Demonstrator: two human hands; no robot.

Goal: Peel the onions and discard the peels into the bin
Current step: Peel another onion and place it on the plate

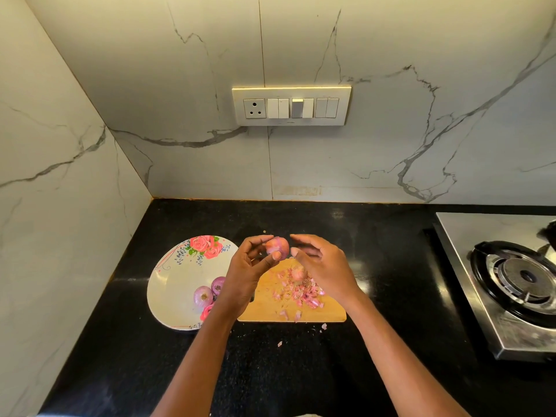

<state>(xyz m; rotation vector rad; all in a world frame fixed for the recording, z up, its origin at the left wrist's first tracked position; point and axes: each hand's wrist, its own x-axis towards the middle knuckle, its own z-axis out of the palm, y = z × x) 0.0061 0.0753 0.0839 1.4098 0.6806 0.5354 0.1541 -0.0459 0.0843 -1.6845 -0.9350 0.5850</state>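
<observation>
Our left hand point(251, 260) pinches an onion point(277, 248) above the board point(328, 311), right hand point(322, 263) loosely open beside it; mid-peel, we judge, next stripping remaining skin.

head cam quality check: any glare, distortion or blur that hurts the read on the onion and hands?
Head view: wide-angle bowing bends the wall tile seams and counter edges; bright reflections sit on the black countertop and stove; the onion in the left hand is a bit soft and washed out; the right hand reads clearly; peels on the cutting board are distinct.
</observation>
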